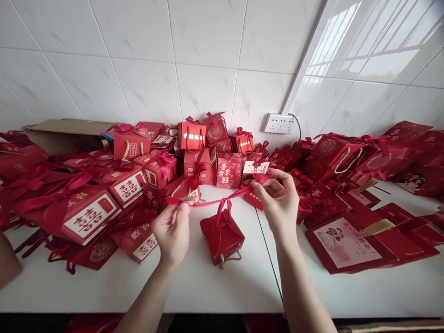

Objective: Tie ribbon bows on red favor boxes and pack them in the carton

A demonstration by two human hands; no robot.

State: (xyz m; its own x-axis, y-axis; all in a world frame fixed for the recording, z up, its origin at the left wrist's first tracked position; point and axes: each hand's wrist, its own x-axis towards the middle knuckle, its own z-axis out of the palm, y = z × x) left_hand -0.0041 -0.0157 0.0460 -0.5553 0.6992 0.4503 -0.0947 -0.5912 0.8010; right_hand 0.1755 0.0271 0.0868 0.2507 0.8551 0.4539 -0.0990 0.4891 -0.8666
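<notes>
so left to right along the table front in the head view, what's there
large red box with white label, left hand pinching the red ribbon, small red gift box, right hand pinching its other end, flat red card with drawn figure

- Ribbon (215,202) ends: buried in the pinch of left hand (172,231) and right hand (279,199), tips not visible.
- Forearms (298,286): cut by bottom edge.
- Skin-toned shape (6,263) at left edge: cropped, can't identify.
- Cardboard box (65,132): front hidden behind red gift boxes (132,143).
- Flat red bags (416,152): run off right edge.
- Socket cable (296,121): lower run hidden behind red gift boxes.
- Print on rearmost red gift boxes: too small to read.
</notes>
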